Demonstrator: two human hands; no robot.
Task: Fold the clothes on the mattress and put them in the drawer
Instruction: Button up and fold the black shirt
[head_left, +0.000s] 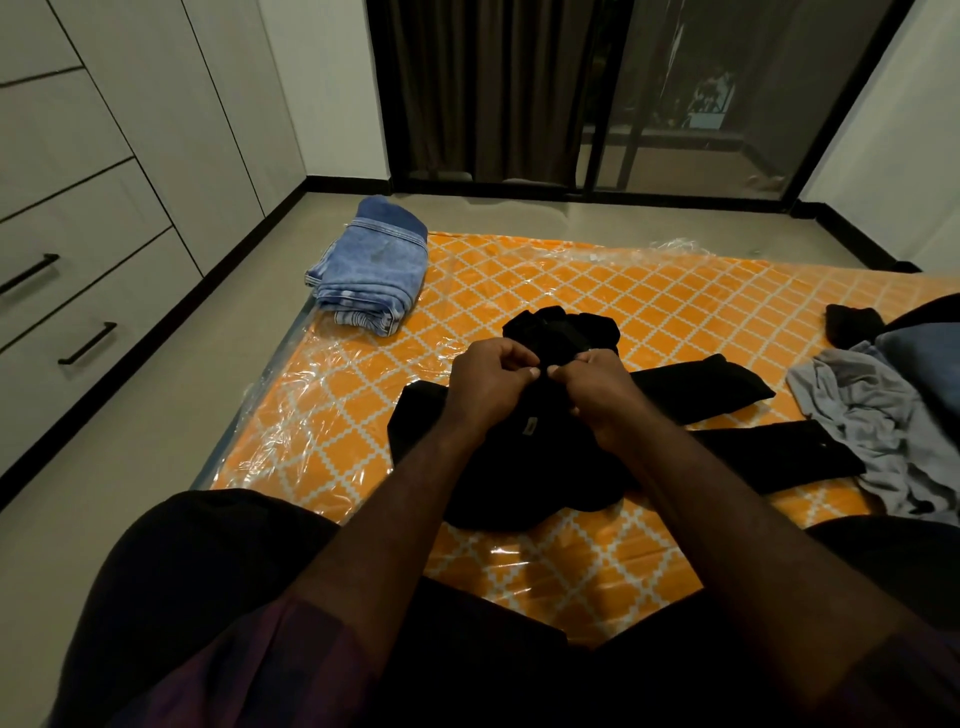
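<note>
A person kneeling at the edge of a plastic-wrapped orange mattress (571, 280) bunches a black garment (519, 467) in both fists, the left hand (488, 379) and right hand (597, 395) side by side with fingers curled tight and thumbs pinching the cloth. The garment's long dark parts trail to the right, toward a crumpled grey garment (872, 415) at the mattress's right edge. Folded blue jeans (374, 270) sit on the far left corner, near white drawers (78, 312) along the left wall, their fronts flush, and a dark curtain (483, 88) hangs beyond.
</note>
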